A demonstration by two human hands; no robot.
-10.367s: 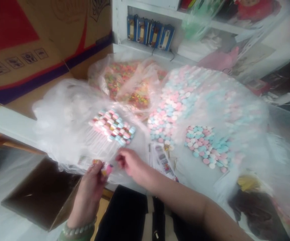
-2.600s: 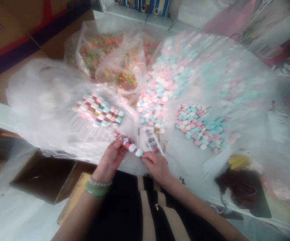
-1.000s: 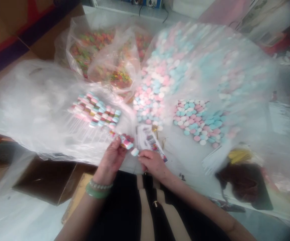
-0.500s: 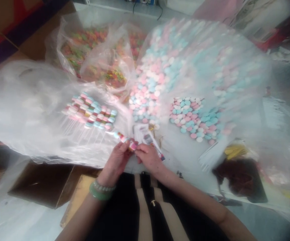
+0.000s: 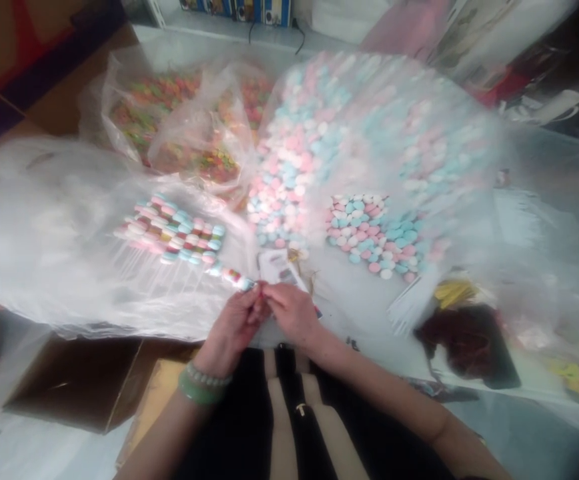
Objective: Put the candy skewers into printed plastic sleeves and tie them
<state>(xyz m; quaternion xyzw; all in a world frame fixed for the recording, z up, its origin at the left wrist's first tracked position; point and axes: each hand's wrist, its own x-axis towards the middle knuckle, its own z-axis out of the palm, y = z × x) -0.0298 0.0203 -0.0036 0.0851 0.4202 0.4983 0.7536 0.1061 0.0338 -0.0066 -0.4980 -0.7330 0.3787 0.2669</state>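
Nearest me, my left hand (image 5: 234, 327) has its fingers (image 5: 252, 300) clenched on the end of a stick of pastel candies (image 5: 229, 275), which runs left over a clear plastic sheet (image 5: 69, 267). My right hand (image 5: 292, 312) sits against the left; I cannot tell if it grips anything. Just beyond lies a printed card (image 5: 278, 267), with rows of candy sticks (image 5: 169, 237) to the left. Farther off are a pink-and-blue candy heap (image 5: 289, 167) and, far left, a bag of multicoloured candies (image 5: 169, 133).

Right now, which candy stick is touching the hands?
The lone candy stick, its end between the left hand and right hand; the other candy sticks lie packed together, away from them.
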